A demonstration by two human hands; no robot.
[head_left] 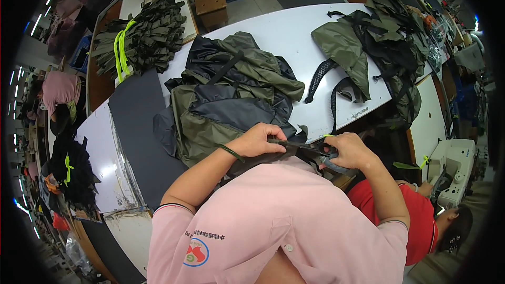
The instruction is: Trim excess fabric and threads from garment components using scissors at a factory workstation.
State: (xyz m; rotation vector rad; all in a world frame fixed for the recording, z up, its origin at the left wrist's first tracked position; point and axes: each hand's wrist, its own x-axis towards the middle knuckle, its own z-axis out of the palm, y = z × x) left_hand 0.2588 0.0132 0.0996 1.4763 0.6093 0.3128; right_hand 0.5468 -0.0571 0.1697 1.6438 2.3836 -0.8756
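Note:
My left hand [258, 141] grips a dark grey fabric piece [286, 150] held close to my chest. My right hand [348, 150] closes on the other end of that piece, where black straps and grey material bunch up. A thin green band circles my left wrist. Just beyond my hands lies a pile of olive and dark grey bag parts [231, 92] on the white table [284, 31]. A small neon yellow tab shows near my right hand.
A second heap of olive and black bag parts [379, 37] lies at the table's right. Bundled olive strips tied with neon yellow [139, 39] sit at the far left. A dark mat [137, 126] covers the table's left. A person in red [426, 221] sits by a white sewing machine [452, 171].

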